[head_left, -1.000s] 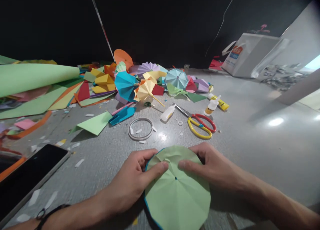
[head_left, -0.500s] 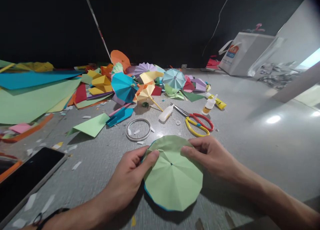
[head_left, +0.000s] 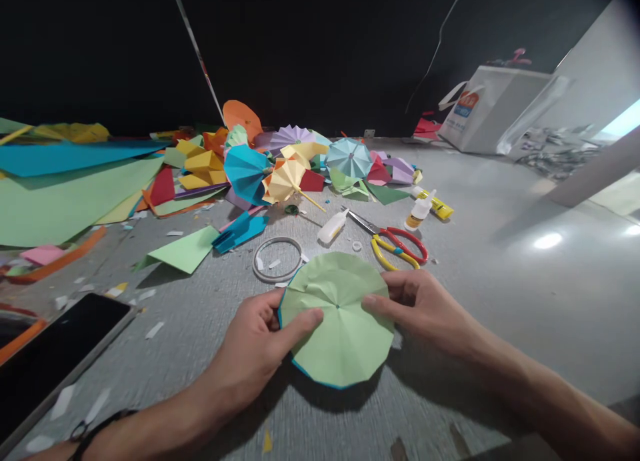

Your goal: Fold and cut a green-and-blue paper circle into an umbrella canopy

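Note:
A light green pleated paper disc [head_left: 345, 344] is held above the grey surface, with a blue paper edge showing behind its left and lower rim. My left hand [head_left: 270, 334] pinches its left side, thumb on top and fingers underneath. At the upper right edge, my right hand [head_left: 415, 301] grips it the same way. Creases run out from a small hole at the disc's centre. Beyond the disc lie red-and-yellow-handled scissors [head_left: 397, 247], a white glue bottle [head_left: 333, 227] and a grey ring [head_left: 278, 259].
Paper umbrellas [head_left: 247, 174] and folded papers pile up along the dark wall. A phone [head_left: 60, 361] lies at left among paper scraps. Another glue bottle [head_left: 419, 213] stands beside a yellow tube [head_left: 440, 207]. A white bag [head_left: 495, 107] is at the back right.
The disc has tilted up and moved slightly away and to the left between both hands. My left thumb has slid further in towards its centre.

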{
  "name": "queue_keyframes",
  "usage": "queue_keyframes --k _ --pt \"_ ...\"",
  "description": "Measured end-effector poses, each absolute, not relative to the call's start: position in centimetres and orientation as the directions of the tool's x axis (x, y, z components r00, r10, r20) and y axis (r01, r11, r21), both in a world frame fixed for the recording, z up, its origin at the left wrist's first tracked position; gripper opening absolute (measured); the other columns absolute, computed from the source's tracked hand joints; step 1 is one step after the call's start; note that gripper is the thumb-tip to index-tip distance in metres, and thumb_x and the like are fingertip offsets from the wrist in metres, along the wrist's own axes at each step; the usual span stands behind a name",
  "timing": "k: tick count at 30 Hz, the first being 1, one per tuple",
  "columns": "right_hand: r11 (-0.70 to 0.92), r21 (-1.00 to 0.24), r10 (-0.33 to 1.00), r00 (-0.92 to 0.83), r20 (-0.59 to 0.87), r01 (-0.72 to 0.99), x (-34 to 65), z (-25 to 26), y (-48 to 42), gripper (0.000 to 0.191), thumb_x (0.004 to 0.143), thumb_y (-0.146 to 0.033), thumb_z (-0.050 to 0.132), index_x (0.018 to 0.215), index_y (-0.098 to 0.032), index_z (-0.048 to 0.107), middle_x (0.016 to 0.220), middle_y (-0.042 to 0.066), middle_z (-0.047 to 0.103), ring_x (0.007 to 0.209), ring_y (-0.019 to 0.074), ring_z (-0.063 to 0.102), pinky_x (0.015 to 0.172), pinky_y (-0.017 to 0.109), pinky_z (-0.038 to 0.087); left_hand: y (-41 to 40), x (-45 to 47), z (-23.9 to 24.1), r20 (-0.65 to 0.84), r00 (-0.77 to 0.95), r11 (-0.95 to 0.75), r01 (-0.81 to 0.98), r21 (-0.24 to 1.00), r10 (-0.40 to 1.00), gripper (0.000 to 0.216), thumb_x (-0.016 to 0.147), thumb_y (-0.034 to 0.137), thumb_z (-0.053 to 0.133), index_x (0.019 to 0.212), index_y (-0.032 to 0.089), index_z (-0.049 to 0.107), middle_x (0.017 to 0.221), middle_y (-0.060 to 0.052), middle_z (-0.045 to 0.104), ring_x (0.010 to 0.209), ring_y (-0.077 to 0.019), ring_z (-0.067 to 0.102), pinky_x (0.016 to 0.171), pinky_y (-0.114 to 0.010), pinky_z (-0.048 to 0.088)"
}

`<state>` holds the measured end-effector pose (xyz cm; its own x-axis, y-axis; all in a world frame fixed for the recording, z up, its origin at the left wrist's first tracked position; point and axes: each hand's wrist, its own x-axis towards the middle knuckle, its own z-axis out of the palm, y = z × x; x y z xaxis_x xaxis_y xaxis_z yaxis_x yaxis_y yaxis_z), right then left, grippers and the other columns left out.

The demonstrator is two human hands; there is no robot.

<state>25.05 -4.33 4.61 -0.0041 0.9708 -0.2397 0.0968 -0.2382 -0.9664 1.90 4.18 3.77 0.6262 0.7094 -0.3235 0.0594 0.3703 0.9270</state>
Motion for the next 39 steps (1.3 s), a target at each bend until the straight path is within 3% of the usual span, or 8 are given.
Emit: queue_keyframes --k 7,11,14,18,22,26,32,39 --pt "-0.297 -0.953 0.951 -0.068 -0.3 0.056 24.6 4.2 -4.3 0.038 0.078 -0.049 0.089 0.084 -0.015 0.074 0.07 0.001 0.07 0.058 0.0104 0.062 0.055 0.021 0.052 4.3 2.1 3.5 -0.265 0.601 0.318 0.018 0.948 0.754 0.036 0.082 0.048 0.086 0.095 0.015 0.079 0.082 -0.005 0.08 0.075 -0.0182 0.07 0.071 -0.025 0.058" --pt "-0.258 -0.965 0.965 -0.026 -0.259 0.036 24.7 4.0 -4.4 0.039 0.079 -0.05 0.088 0.09 -0.015 0.078 0.077 0.003 0.074 0.061 0.0107 0.065 0.058 0.021 0.055 4.4 1.9 3.1 -0.243 0.573 0.287 0.014 0.958 0.783 0.042 0.09 0.056 0.076 0.096 0.015 0.079 0.086 -0.007 0.08 0.071 -0.0166 0.066 0.066 -0.024 0.054" --pt "-0.32 -0.947 0.94 -0.12 -0.321 0.024 24.7 4.0 -4.5 0.042 0.079 -0.05 0.089 0.097 -0.014 0.078 0.083 0.007 0.079 0.067 0.014 0.072 0.06 0.022 0.057 4.4 1.8 2.8 -0.249 0.52 0.284 0.013 0.959 0.817 0.046 0.093 0.059 0.072 0.097 0.013 0.078 0.089 -0.009 0.079 0.073 -0.0166 0.065 0.066 -0.023 0.052" --pt "-0.359 -0.933 0.92 -0.171 -0.353 -0.008 24.5 3.8 -4.6 0.039 0.08 -0.05 0.088 0.09 -0.013 0.078 0.081 0.009 0.081 0.07 0.0151 0.077 0.059 0.019 0.055 4.4 1.9 2.5 -0.249 0.484 0.303 -0.037 0.952 0.839 0.046 0.093 0.059 0.072 0.096 0.013 0.077 0.087 -0.007 0.079 0.07 -0.0138 0.064 0.064 -0.02 0.053" --pt "-0.337 -0.941 0.936 -0.12 -0.332 -0.018 24.6 4.0 -4.4 0.041 0.076 -0.05 0.091 0.086 -0.012 0.077 0.075 0.008 0.08 0.064 0.0136 0.075 0.057 0.019 0.054 4.4 1.9 2.8 -0.257 0.589 0.356 -0.056 0.933 0.766 0.049 0.084 0.057 0.083 0.096 0.01 0.076 0.082 -0.009 0.081 0.067 -0.0171 0.072 0.063 -0.025 0.062" --pt "-0.32 -0.947 0.942 -0.117 -0.316 -0.016 24.9 4.3 -4.2 0.044 0.076 -0.053 0.09 0.086 -0.013 0.077 0.076 0.008 0.08 0.061 0.014 0.075 0.054 0.02 0.054 4.3 2.0 3.2 -0.307 0.713 0.41 0.031 0.912 0.63 0.048 0.081 0.053 0.086 0.092 0.007 0.074 0.07 -0.014 0.081 0.053 -0.0207 0.076 0.051 -0.026 0.064" --pt "-0.319 -0.948 0.941 -0.122 -0.317 -0.004 25.2 4.2 -4.2 0.044 0.075 -0.05 0.091 0.089 -0.012 0.076 0.079 0.009 0.081 0.063 0.0148 0.075 0.055 0.02 0.054 4.3 2.0 3.0 -0.291 0.723 0.406 0.017 0.914 0.626 0.052 0.081 0.057 0.086 0.087 0.007 0.074 0.072 -0.016 0.081 0.053 -0.0203 0.077 0.048 -0.021 0.064" --pt "-0.288 -0.956 0.941 -0.171 -0.292 0.048 25.0 4.1 -4.2 0.046 0.085 -0.058 0.081 0.089 -0.012 0.08 0.081 0.011 0.082 0.068 0.015 0.078 0.06 0.02 0.056 4.4 2.2 3.1 -0.282 0.738 0.423 -0.005 0.906 0.613 0.049 0.083 0.055 0.085 0.088 0.008 0.076 0.073 -0.016 0.082 0.054 -0.0194 0.078 0.052 -0.02 0.064"
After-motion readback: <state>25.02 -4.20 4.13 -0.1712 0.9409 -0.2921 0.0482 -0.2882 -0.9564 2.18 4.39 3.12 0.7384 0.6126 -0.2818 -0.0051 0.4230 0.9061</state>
